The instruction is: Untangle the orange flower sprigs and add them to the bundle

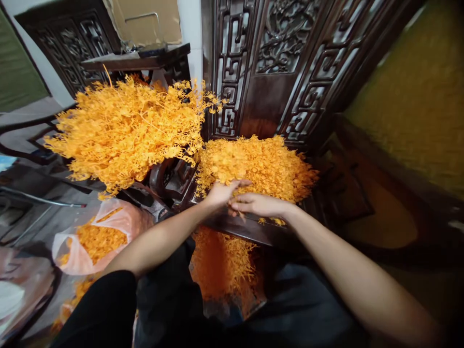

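Note:
A pile of orange plastic sprigs [261, 164] lies on a dark carved wooden seat [246, 231]. Both my hands meet at the pile's near edge. My left hand [223, 192] curls its fingers into the sprigs, with the thumb stretched over them. My right hand [255, 204] lies just beside it, fingers together and pinching at the sprigs; what exactly it grips is hidden. More orange sprigs [221, 263] hang below the seat edge between my arms.
A big bunch of orange branches [126, 128] stands at the left. A pink plastic bag [97, 239] with orange pieces lies on the floor at the left. Carved dark wooden panels [275, 67] rise behind the seat. A yellow wall [416, 106] is at the right.

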A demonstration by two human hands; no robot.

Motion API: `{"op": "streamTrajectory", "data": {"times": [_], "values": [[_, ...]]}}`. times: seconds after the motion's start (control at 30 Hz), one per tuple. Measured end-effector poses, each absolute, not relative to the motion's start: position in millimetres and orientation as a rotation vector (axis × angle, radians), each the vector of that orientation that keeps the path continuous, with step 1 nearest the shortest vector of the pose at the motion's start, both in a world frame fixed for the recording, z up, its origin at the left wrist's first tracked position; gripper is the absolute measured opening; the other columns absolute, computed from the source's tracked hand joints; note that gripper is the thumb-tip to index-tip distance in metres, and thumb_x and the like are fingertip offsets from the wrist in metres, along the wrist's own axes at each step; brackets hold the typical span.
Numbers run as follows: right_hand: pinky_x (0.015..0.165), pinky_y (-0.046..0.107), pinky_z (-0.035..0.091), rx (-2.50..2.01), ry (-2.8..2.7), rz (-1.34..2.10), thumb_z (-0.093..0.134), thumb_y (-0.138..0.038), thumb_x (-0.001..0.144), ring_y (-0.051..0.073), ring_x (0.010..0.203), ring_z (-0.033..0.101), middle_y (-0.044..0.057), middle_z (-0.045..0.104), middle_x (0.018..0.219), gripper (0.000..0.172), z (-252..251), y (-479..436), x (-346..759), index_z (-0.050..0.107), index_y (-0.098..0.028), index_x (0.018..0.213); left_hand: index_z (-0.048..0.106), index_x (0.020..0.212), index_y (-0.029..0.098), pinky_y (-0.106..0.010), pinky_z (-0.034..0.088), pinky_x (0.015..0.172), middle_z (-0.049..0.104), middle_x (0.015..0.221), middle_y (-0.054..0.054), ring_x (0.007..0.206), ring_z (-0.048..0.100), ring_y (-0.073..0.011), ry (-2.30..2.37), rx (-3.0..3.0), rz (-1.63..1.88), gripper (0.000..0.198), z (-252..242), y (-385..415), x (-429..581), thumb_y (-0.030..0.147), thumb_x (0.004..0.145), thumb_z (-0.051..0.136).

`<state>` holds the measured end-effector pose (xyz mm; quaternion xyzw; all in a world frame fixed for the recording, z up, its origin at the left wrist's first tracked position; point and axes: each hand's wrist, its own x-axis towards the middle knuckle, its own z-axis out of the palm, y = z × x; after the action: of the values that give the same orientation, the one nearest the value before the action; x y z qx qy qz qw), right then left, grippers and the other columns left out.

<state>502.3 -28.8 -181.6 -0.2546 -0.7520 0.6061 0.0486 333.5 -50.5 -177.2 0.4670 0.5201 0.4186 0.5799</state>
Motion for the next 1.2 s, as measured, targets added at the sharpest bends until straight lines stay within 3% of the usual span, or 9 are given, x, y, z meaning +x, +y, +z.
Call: {"op": "streamTrajectory", "data": {"times": [0.1,0.2,0.33,0.5,0.6,0.7,0.87,1.03,1.2], "values": [[0.08,0.039,0.055,-1.196,-2.451,1.237,0.066,-0.049,0.089,0.022,0.08,0.067,0.007,0.074,0.091,0.032,-176,-22,522,0.071,-0.018,0.095,0.057,0.072,0.018,-0.022,0.048,0.061,0.054,0.058,0.003,0.055,0.053,-0.009,1.22,1.037,1.104,0.041,-173,-44,331,0.053,0.092,0.062],[0.09,0.044,0.055,-1.331,-1.944,0.542,0.054,-0.043,0.097,0.028,0.101,0.067,0.015,0.069,0.115,0.039,-157,-27,528,0.067,-0.017,0.124,0.044,0.068,0.022,-0.023,0.03,0.044,0.032,0.05,0.01,0.04,0.027,-0.0067,1.2,0.957,0.862,0.044,-174,-47,335,0.056,0.093,0.058],[0.099,0.049,0.052,-1.066,-2.099,0.167,0.059,-0.047,0.097,0.031,0.115,0.059,0.017,0.059,0.125,0.054,-124,-40,521,0.058,-0.019,0.143,0.041,0.061,0.022,-0.026,0.029,0.049,0.035,0.049,0.006,0.044,0.033,-0.0096,1.305,1.288,0.608,0.045,-178,-56,346,0.048,0.097,0.051],[0.1,0.044,0.052,-0.929,-2.321,0.402,0.063,-0.031,0.097,0.025,0.111,0.064,0.014,0.064,0.121,0.042,-125,-39,523,0.064,-0.02,0.138,0.061,0.077,0.019,-0.03,0.046,0.081,0.065,0.076,-0.003,0.081,0.06,-0.018,1.239,1.867,0.61,0.022,-183,-54,342,0.032,0.093,0.055],[0.096,0.041,0.053,-0.894,-2.259,0.567,0.068,-0.02,0.092,0.022,0.1,0.068,0.009,0.071,0.107,0.021,-140,-29,526,0.077,-0.019,0.111,0.064,0.086,0.018,-0.03,0.047,0.082,0.069,0.089,-0.004,0.088,0.06,-0.0185,1.165,1.902,0.582,0.02,-187,-53,334,0.036,0.092,0.057],[0.086,0.037,0.055,-1.074,-2.026,0.734,0.076,-0.014,0.081,0.02,0.085,0.07,0.007,0.075,0.089,0.006,-155,-9,525,0.08,-0.017,0.083,0.057,0.076,0.019,-0.028,0.043,0.068,0.062,0.072,-0.002,0.07,0.054,-0.0148,1.231,1.764,0.534,0.032,-191,-54,330,0.046,0.092,0.057],[0.082,0.035,0.056,-1.373,-1.611,0.883,0.085,-0.021,0.069,0.021,0.08,0.072,0.006,0.078,0.084,0.013,-178,32,516,0.082,-0.015,0.081,0.035,0.064,0.024,-0.025,0.016,0.045,0.029,0.046,0.008,0.039,0.022,-0.0067,1.211,1.232,0.479,0.045,-190,-41,336,0.05,0.096,0.051],[0.069,0.032,0.058,-1.375,-1.448,1.013,0.089,-0.027,0.063,0.016,0.065,0.067,0.006,0.076,0.076,0.024,-191,57,502,0.08,-0.014,0.081,0.031,0.067,0.024,-0.022,0.009,0.042,0.026,0.047,0.01,0.037,0.018,-0.0044,1.083,1.001,0.533,0.042,-185,-27,335,0.044,0.092,0.058],[0.069,0.039,0.062,-1.456,-1.092,0.912,0.084,-0.018,0.065,0.015,0.057,0.064,0.005,0.07,0.072,0.014,-198,76,540,0.071,-0.013,0.07,0.034,0.067,0.024,-0.024,0.011,0.044,0.027,0.048,0.009,0.038,0.02,-0.0049,1.089,1.075,0.459,0.04,-186,-50,317,0.045,0.091,0.058]]}}
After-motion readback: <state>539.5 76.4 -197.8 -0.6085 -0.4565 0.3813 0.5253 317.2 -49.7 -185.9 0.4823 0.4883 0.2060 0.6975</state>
